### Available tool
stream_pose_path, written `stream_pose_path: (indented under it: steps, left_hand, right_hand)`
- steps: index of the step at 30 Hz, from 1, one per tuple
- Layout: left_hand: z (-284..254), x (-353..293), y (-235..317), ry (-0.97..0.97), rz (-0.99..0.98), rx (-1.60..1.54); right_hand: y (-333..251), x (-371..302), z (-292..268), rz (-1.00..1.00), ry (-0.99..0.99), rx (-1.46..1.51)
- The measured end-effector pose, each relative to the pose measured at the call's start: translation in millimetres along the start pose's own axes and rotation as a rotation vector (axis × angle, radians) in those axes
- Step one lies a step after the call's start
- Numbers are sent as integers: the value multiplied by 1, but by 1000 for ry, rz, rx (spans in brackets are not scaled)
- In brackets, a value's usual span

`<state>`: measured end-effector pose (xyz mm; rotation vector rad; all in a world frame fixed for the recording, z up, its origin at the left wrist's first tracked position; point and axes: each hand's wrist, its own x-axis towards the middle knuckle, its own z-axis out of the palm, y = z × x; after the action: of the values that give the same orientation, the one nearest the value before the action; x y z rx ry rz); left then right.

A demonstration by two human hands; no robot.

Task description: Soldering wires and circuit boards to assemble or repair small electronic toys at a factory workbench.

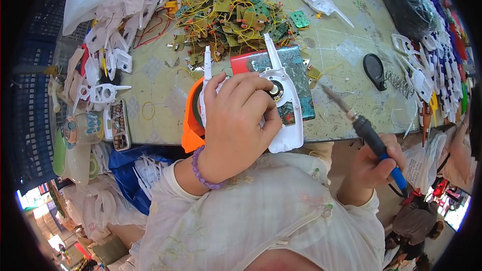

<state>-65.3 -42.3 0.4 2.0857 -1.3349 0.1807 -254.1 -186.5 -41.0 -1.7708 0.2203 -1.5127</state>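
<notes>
My left hand, with a purple bead bracelet at its wrist, curls over a white plastic casing half at the table's near edge. Its fingertips lie by a small round speaker set in that half; whether they also pinch a wire is hidden. Partly under the hand is another white shell piece, beside an orange plastic part. To the right, my right hand grips a soldering iron by its blue and black handle, its tip pointing up and left, apart from the casing.
A heap of green circuit boards with yellow wires lies beyond the hands. White shell parts crowd the left; more line the right. A red and dark box sits under the casing. A coiled-spring iron stand stands at right.
</notes>
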Motion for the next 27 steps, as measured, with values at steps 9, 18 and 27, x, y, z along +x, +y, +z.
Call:
stream_pose_path:
  steps: [9,18,27]
  left_hand:
    - [-1,-1,-2,-9,-12,20]
    - [-2,-2,2,20,27,37]
    - [-4,-4,0,31,27,18]
  right_hand:
    - [-1,54,-84,-98,773,-415]
    - [41,71,-97,200,430,-565]
    - [45,10,-22,694,391,-131]
